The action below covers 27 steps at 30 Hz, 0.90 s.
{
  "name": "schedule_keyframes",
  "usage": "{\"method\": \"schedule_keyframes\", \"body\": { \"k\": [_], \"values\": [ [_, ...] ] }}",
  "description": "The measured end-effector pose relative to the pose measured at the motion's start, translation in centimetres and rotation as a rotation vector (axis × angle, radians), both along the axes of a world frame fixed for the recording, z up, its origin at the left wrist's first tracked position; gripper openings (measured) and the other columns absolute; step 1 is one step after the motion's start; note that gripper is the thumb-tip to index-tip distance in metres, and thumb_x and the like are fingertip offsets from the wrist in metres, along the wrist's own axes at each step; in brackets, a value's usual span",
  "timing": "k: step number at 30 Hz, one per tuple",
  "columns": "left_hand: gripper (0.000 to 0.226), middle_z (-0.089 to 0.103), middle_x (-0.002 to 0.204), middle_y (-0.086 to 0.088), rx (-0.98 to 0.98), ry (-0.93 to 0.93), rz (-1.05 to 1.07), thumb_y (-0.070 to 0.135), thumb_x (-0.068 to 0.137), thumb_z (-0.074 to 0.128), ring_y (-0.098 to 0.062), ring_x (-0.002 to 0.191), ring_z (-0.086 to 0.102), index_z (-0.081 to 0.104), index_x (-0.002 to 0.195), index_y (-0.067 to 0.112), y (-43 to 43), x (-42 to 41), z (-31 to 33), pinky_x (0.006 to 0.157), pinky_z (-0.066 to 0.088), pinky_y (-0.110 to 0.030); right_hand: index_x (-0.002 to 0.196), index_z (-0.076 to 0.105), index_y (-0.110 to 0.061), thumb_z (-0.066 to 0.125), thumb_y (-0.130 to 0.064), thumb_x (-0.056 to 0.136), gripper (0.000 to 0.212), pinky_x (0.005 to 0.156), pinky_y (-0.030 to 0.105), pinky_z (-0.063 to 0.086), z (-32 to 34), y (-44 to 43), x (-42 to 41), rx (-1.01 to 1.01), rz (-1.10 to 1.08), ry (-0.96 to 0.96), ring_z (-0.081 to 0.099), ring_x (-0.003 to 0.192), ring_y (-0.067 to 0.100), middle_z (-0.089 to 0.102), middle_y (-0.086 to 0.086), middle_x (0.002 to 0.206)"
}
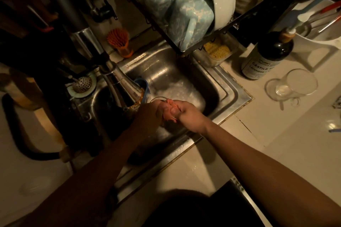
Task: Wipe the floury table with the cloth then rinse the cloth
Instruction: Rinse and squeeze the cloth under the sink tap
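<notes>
Rinse step, probably wringing. Cloth (170, 111) is bunched over the sink (166, 72), clamped between both fists. Left hand (148, 114) and right hand (187, 114) are each curled tight round an end. Next: twist opposite ways, keep it over the basin. Can't tell if water's running.

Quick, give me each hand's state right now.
Left hand: grips the cloth.
Right hand: grips the same cloth.
</notes>
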<state>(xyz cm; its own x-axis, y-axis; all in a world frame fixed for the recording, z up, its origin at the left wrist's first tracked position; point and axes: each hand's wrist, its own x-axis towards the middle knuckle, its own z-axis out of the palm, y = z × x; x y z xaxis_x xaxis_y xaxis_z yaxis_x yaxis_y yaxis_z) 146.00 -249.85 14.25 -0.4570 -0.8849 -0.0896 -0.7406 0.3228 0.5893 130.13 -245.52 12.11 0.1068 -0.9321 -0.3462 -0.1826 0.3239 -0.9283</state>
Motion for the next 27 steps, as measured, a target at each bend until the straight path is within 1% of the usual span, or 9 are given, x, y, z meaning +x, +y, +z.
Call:
{"method": "schedule_keyframes", "body": {
  "k": [3,5,8,10,14,17,22,24,27],
  "values": [
    [0.032,0.069,0.073,-0.016,0.168,0.049,0.164,0.021,0.100,0.037,-0.023,0.063,0.059,0.064,0.088,0.006,1.0,-0.7,-0.3,0.066,0.044,-0.028,0.095,0.065,-0.008,0.053,-0.027,0.098,0.023,0.067,0.010,0.038,-0.6,0.5,0.4,-0.202,-0.038,0.237,0.055,0.074,0.004,0.064,-0.003,0.083],
    [0.029,0.063,0.060,-0.005,0.252,0.093,0.240,0.014,0.102,0.039,-0.013,0.052,0.057,0.058,0.081,0.011,1.2,-1.1,-0.4,0.057,0.045,-0.013,0.094,0.064,-0.005,0.047,-0.034,0.100,0.034,0.064,0.011,0.033,-1.0,0.7,0.5,-0.340,-0.013,0.316,0.053,0.071,0.003,0.064,0.002,0.079],
    [0.035,0.053,0.053,0.005,0.340,0.123,0.321,0.012,0.104,0.035,0.001,0.036,0.052,0.052,0.073,0.014,1.5,-1.8,-0.8,0.046,0.038,-0.007,0.093,0.061,-0.001,0.050,-0.020,0.096,0.022,0.063,0.017,0.034,-1.9,0.7,0.1,-0.428,0.029,0.409,0.064,0.072,0.027,0.069,0.015,0.080],
    [0.034,0.055,0.054,0.001,0.422,0.166,0.375,0.016,0.105,0.034,-0.003,0.035,0.052,0.059,0.084,0.005,1.6,-1.9,-1.0,0.043,0.038,-0.010,0.092,0.061,0.000,0.052,-0.016,0.092,0.018,0.065,0.020,0.036,-2.0,0.6,0.0,-0.455,0.061,0.437,0.066,0.074,0.034,0.069,0.016,0.082],
    [0.033,0.064,0.070,-0.008,0.579,0.243,0.502,0.020,0.105,0.037,-0.022,0.051,0.058,0.063,0.101,-0.001,1.5,-1.5,-1.9,0.054,0.047,-0.025,0.096,0.062,-0.002,0.053,-0.012,0.090,0.015,0.071,0.020,0.038,-2.3,0.4,0.0,-0.473,0.133,0.462,0.066,0.079,0.033,0.069,0.016,0.088],
    [0.033,0.067,0.080,-0.008,0.709,0.318,0.577,0.025,0.105,0.039,-0.021,0.060,0.061,0.065,0.096,0.007,1.8,-1.5,-2.4,0.060,0.053,-0.031,0.097,0.060,-0.004,0.051,-0.013,0.091,0.015,0.073,0.028,0.046,-2.7,0.7,0.2,-0.455,0.165,0.465,0.065,0.082,0.032,0.068,0.015,0.091],
    [0.039,0.068,0.082,-0.005,0.846,0.461,0.703,0.043,0.105,0.036,-0.015,0.059,0.059,0.065,0.090,0.020,2.4,-1.3,-2.5,0.050,0.048,-0.024,0.095,0.060,-0.004,0.053,-0.007,0.089,0.010,0.072,0.030,0.045,-2.5,0.6,0.3,-0.460,0.170,0.476,0.064,0.080,0.030,0.067,0.013,0.088],
    [0.041,0.066,0.085,-0.008,0.926,0.523,0.785,0.049,0.102,0.037,-0.015,0.062,0.057,0.064,0.088,0.021,2.5,-1.3,-2.3,0.047,0.050,-0.023,0.095,0.061,-0.003,0.055,-0.004,0.087,0.010,0.072,0.033,0.047,-2.4,0.6,0.4,-0.486,0.173,0.490,0.063,0.079,0.031,0.067,0.013,0.087],
    [0.044,0.065,0.085,-0.006,0.999,0.608,0.823,0.053,0.101,0.037,-0.009,0.055,0.055,0.064,0.094,0.018,2.6,-1.4,-2.3,0.053,0.052,-0.024,0.096,0.061,-0.003,0.052,-0.009,0.085,0.015,0.072,0.031,0.045,-2.1,0.7,0.7,-0.510,0.159,0.508,0.063,0.078,0.030,0.067,0.014,0.087]
  ]
}}
